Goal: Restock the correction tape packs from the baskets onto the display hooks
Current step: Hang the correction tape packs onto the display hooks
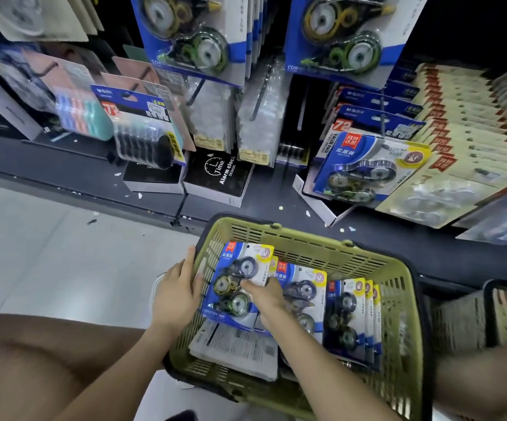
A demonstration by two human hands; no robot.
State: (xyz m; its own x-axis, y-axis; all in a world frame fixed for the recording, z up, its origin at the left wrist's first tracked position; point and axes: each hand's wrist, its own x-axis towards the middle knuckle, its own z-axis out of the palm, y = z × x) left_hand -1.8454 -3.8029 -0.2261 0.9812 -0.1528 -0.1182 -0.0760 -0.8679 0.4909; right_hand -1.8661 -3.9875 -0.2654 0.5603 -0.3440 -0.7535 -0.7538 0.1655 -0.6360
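A green basket (307, 250) sits on the floor (48, 253) against the dark bottom shelf (63, 174). Both hands hold one correction tape pack (240, 284) at the basket's left end. The pack is a blue card reading "CORRECTION TAPE" with three dispensers under a clear blister. The left hand (174, 294) lies flat along its left edge, fingers (189, 262) stretched over the basket rim. The right hand (265, 296) is closed on the pack, thumb pressed on the blister.

To its right a second pack (303, 296) lies face up. Further right, about four packs (352, 320) stand on edge in a row. White printed sheets (237, 347) lie at the near side beneath them.

On the shelf stands a black box (218, 174) reading "Time Alarm clock DESIGN". At far right a matching blue pack (364, 168) leans by a card marked "VALUE PACK" and "72". Two large blue packs (346, 38) hang above, each lettered "CORR…".
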